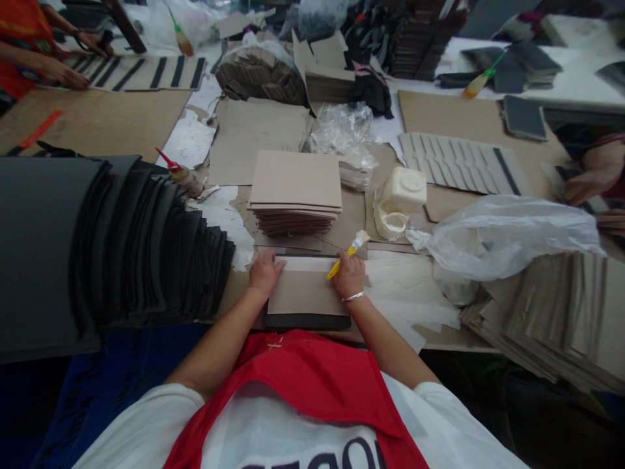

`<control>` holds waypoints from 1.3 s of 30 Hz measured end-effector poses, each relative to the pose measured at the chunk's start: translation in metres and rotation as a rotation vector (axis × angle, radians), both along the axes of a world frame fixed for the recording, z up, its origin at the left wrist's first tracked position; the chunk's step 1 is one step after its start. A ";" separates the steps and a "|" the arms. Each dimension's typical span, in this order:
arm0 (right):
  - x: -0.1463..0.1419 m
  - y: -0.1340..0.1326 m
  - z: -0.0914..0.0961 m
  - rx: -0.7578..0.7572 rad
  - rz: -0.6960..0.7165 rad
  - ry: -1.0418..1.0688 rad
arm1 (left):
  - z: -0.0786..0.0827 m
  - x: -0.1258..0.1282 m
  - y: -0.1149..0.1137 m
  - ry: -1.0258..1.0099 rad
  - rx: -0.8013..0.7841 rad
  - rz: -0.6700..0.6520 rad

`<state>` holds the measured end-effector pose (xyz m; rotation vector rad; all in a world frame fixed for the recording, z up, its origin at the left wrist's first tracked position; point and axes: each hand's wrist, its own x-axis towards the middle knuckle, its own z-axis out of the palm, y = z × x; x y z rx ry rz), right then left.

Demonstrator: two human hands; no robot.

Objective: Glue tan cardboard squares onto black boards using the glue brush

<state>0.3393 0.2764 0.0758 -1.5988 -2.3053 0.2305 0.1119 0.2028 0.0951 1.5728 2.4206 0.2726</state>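
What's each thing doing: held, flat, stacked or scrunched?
Left hand: at left edge of beige panel
Right hand: holding yellow brush
Yellow brush: held, bristles whitish
Beige panel: flat on dark piece
Tan boards: stacked
Dark sheets: piled, curved
Right-side plastic bag: scrunched
Red-tipped bottle: tilted

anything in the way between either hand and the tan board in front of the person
Nothing visible stands between the left hand and the tan board. On the right, the handle end of the yellow brush, held in the right hand, shows over the board's far right corner.
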 end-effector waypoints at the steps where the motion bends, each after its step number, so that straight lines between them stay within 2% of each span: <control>1: 0.001 0.000 0.000 -0.002 -0.021 -0.002 | 0.002 0.002 -0.001 0.063 0.035 -0.085; 3: 0.004 0.002 0.002 -0.001 -0.090 -0.015 | 0.006 0.008 -0.001 0.123 0.050 -0.350; 5: 0.005 0.002 0.003 0.011 -0.147 -0.035 | 0.007 0.015 0.000 0.113 -0.006 -0.607; 7: 0.001 -0.002 0.003 0.034 -0.106 -0.027 | 0.005 0.025 0.000 0.109 -0.058 -0.698; 12: -0.034 -0.029 -0.011 0.022 0.352 0.128 | -0.005 0.050 -0.014 0.113 -0.058 -0.517; 15: -0.042 -0.039 -0.019 -0.016 0.479 0.158 | -0.012 0.049 -0.027 0.081 -0.064 -0.485; 18: -0.024 -0.036 -0.021 -0.001 0.465 0.119 | -0.016 0.035 -0.037 0.061 -0.062 -0.461; 22: 0.008 -0.030 -0.023 0.041 0.331 0.097 | -0.021 0.023 -0.045 0.051 -0.043 -0.393; 26: 0.015 -0.031 -0.026 0.046 0.290 0.112 | -0.022 0.023 -0.049 0.024 -0.009 -0.392; 29: 0.020 -0.031 -0.020 0.032 0.291 0.145 | -0.019 0.016 -0.054 0.026 0.028 -0.329; 31: 0.029 -0.032 -0.009 0.062 0.264 0.196 | -0.016 0.004 -0.063 0.045 0.095 -0.226; 33: 0.042 -0.034 0.008 0.115 0.227 0.255 | -0.009 -0.007 -0.076 0.045 0.177 -0.125; 35: 0.052 -0.039 0.032 0.156 0.199 0.290 | 0.007 -0.014 -0.095 0.007 0.259 -0.094; 37: 0.054 -0.045 0.059 0.181 0.180 0.306 | 0.037 -0.016 -0.119 -0.034 0.373 -0.158; 39: 0.046 -0.052 0.088 0.204 0.173 0.350 | 0.082 -0.019 -0.149 -0.024 0.544 -0.311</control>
